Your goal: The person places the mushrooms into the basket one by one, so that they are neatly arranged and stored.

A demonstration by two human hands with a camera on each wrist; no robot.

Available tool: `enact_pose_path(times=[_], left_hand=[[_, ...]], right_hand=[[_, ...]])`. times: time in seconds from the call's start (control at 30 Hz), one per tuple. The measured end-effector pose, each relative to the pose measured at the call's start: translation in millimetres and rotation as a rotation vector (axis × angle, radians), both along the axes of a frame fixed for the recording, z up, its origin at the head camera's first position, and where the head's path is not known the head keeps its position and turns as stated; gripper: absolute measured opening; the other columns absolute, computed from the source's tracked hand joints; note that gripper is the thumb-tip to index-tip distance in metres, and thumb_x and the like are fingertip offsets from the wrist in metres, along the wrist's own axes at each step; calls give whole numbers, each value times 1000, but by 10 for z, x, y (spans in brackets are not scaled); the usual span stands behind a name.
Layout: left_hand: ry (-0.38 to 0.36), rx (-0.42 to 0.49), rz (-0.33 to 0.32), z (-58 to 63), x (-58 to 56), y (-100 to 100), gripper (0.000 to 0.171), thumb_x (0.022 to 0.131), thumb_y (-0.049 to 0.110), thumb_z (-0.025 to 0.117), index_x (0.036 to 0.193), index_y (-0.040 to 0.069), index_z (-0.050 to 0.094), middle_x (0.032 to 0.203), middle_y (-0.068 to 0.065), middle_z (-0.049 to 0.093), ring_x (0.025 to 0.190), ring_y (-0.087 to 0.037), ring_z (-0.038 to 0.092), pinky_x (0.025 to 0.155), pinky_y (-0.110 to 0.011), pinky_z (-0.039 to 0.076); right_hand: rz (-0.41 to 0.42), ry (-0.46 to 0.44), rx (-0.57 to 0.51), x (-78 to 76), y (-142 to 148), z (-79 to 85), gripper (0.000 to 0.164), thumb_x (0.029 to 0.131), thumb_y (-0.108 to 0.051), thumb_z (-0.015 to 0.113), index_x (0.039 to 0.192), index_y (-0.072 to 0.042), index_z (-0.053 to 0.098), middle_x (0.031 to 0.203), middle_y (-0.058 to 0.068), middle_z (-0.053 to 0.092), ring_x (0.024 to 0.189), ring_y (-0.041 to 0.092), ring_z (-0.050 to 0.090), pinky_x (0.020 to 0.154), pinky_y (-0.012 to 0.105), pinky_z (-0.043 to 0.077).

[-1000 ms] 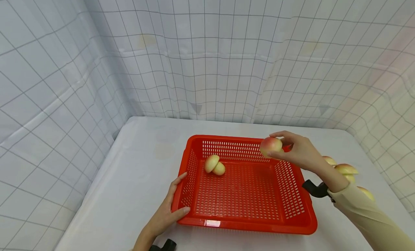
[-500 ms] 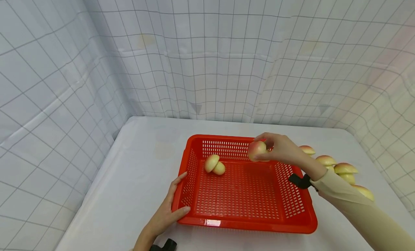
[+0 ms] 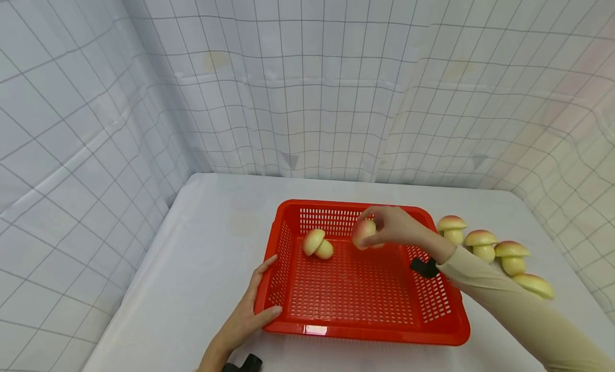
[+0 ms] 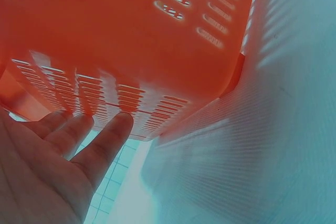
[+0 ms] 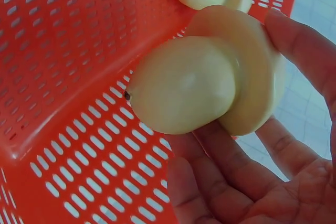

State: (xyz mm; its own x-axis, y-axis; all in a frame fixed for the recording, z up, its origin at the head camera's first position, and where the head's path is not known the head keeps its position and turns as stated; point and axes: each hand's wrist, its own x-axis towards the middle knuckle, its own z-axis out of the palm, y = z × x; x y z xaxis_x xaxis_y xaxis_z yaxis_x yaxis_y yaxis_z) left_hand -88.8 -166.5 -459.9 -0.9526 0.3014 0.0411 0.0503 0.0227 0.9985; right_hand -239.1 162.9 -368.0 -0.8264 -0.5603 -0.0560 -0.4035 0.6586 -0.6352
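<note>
A toy mushroom (image 3: 363,234) with a reddish-yellow cap is pinched between the thumb and fingers of my right hand (image 3: 397,226), above the inside of the red plastic basket (image 3: 384,334). In the right wrist view the pale stem of this mushroom (image 5: 184,85) points away from the palm. Another mushroom (image 3: 317,245) lies on its side in the basket, toward the back left. My left hand (image 3: 246,314) holds the basket's left side near the front corner. Its thumb lies over the rim, and the left wrist view shows its fingers (image 4: 107,142) against the slotted outer wall.
Several more mushrooms (image 3: 482,245) form a slanting row right of the basket, most upright, the nearest one (image 3: 534,285) partly behind the right sleeve (image 3: 509,302). A white cloth covers the table (image 3: 192,265). Checked curtains (image 3: 307,94) close off the back and sides.
My right hand has carried the mushroom leftward and slightly lower, from over the basket's right rim to above its interior. The row at right has come into view. My left hand has stayed put.
</note>
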Motion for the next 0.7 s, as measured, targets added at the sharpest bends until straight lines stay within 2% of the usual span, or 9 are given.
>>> enact_pose_path(times=[0.33,0.7], left_hand=[[-4,6,-8,-4,-2,-3,82,82,13,64,149,27,18,144,-17,23,114,-43,43,80,-40,52],[4,7,-5,-3,-1,-2,82,82,12,63,150,26,18,144,-18,22,114,-43,43,80,-41,52]], right_hand=[[41,-18,55,-23,-175,-111,42,75,-26,80,112,-12,64,89,-2,61,75,17,54,64,32,48],[67,12,127,-47,-249,-210,42,74,-24,81,112,-12,65,97,0,62,80,17,53,69,33,46]])
